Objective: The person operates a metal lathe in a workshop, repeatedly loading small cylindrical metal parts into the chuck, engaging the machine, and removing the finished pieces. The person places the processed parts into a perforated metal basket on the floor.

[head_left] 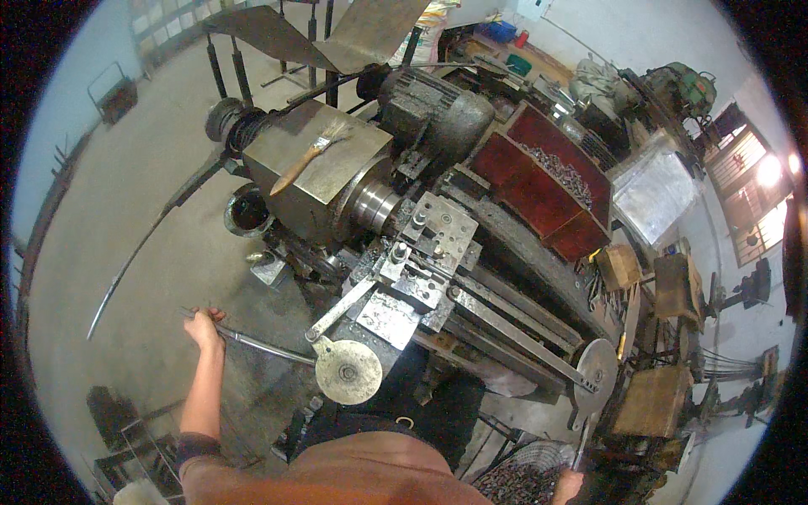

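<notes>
A small metal lathe stands before me, with a boxy headstock (324, 160), a shiny spindle (376, 207) and a tool slide (412, 278) bearing bolted blocks. My left hand (204, 328) is closed around the outer end of a long steel lever (269, 346), which runs to a round disc (348, 372) at the slide's near side. At the lower right, my right hand (568, 486) grips a lever handle (582, 446) hanging below a round metal wheel (596, 372). Only part of that hand shows. A wooden-handled paintbrush (307, 162) lies on the headstock.
Behind the slide sits a red metal bin (539, 181) with many small metal pieces, beside a motor (438, 109). A wire basket (526, 467) of small dark parts is near my right hand. A long thin bar (139, 240) sticks out left from the spindle's rear.
</notes>
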The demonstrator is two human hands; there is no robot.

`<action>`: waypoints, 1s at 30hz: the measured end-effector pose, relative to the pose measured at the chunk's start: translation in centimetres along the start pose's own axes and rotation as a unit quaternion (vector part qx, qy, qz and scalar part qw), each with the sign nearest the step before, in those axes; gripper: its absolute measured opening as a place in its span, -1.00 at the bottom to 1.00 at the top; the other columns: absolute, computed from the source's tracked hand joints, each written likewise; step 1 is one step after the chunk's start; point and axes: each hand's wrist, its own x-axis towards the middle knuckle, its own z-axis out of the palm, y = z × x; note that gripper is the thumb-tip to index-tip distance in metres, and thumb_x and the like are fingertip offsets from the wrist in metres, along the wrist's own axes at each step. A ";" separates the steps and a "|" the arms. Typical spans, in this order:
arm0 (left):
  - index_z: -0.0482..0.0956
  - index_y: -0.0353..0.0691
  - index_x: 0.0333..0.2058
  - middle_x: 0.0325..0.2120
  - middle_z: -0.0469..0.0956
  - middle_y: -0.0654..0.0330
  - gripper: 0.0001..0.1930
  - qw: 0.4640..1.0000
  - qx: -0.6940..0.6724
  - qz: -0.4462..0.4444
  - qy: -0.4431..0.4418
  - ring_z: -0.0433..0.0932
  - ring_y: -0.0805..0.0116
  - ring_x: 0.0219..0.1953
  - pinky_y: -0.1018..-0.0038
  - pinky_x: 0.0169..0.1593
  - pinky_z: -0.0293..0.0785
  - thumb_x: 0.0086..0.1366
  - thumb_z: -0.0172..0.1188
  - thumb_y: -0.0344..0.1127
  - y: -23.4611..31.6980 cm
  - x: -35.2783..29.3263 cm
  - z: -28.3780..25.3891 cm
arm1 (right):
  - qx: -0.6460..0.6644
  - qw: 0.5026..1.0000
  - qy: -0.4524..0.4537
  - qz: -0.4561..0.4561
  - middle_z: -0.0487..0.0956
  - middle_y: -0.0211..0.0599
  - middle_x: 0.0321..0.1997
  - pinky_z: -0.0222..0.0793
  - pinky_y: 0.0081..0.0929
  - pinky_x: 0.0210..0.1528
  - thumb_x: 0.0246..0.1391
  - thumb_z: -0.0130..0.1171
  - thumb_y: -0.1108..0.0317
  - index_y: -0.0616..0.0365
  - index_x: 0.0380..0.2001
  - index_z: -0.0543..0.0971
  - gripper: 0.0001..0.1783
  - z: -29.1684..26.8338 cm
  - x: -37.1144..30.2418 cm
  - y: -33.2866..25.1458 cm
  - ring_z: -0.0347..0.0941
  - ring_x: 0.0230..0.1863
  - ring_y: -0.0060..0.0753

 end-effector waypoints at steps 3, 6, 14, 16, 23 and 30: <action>0.25 -0.52 -0.16 -0.61 0.43 0.00 -0.65 1.000 -0.009 -0.015 0.010 0.43 0.24 -0.71 0.38 -0.59 0.46 0.01 -0.13 -0.55 0.2 -0.1 0.2 | -0.006 1.000 0.026 -0.013 0.46 -0.19 -0.79 0.18 -0.23 -0.70 -0.10 0.10 0.05 0.21 -0.74 0.56 -0.57 0.0 -0.1 -0.1 0.30 -0.79 -0.19; 0.28 -0.50 -0.24 -0.63 0.43 0.00 -0.73 1.000 -0.007 -0.005 0.016 0.44 0.22 -0.71 0.37 -0.59 0.46 0.01 -0.12 -0.55 0.4 -0.6 0.3 | -0.023 0.999 0.040 -0.020 0.48 -0.20 -0.76 0.22 -0.24 -0.67 -0.11 0.12 0.05 0.18 -0.71 0.57 -0.60 1.1 0.2 1.5 0.34 -0.75 -0.21; 0.32 -0.45 -0.47 -0.64 0.40 0.02 -0.87 0.997 0.037 -0.015 -0.064 0.44 0.20 -0.68 0.35 -0.60 0.44 0.05 -0.04 -0.45 0.9 -0.2 -3.1 | -0.111 0.993 -0.025 0.023 0.62 -0.18 -0.43 0.48 -0.21 -0.50 -0.15 0.15 0.05 0.05 -0.47 0.64 -0.68 -0.9 7.7 2.4 0.56 -0.49 -0.02; 0.33 -0.42 -0.50 -0.65 0.39 0.03 -0.85 0.993 0.076 -0.029 -0.082 0.45 0.20 -0.66 0.33 -0.59 0.44 0.07 0.01 -0.41 0.8 -0.2 -4.2 | -0.164 0.977 0.134 -0.008 0.50 -0.17 -0.47 0.42 -0.12 -0.35 -0.26 0.13 0.13 0.17 -0.50 0.42 -0.67 1.6 11.7 5.0 0.47 -0.43 0.01; 0.46 -0.38 -0.48 -0.61 0.50 0.06 -0.77 0.906 0.409 0.035 -0.101 0.50 0.21 -0.63 0.27 -0.46 0.36 -0.01 0.15 -0.29 3.4 5.0 -7.5 | -0.203 0.976 0.047 0.060 0.56 -0.23 -0.30 0.28 0.03 -0.15 -0.08 0.01 0.20 0.13 -0.33 0.49 -0.72 1.7 21.4 2.1 0.45 -0.17 -0.08; 0.51 -0.33 -0.18 -0.37 0.56 -0.09 -0.59 0.700 0.603 0.283 -0.258 0.55 0.05 -0.25 0.26 -0.15 0.45 -0.02 0.17 -0.23 0.4 10.0 3.5 | -0.108 0.977 0.182 0.015 0.22 -0.19 0.25 0.14 -0.12 0.15 -0.07 0.03 0.13 0.13 0.20 0.16 -0.26 3.7 13.5 -1.2 0.12 0.25 -0.08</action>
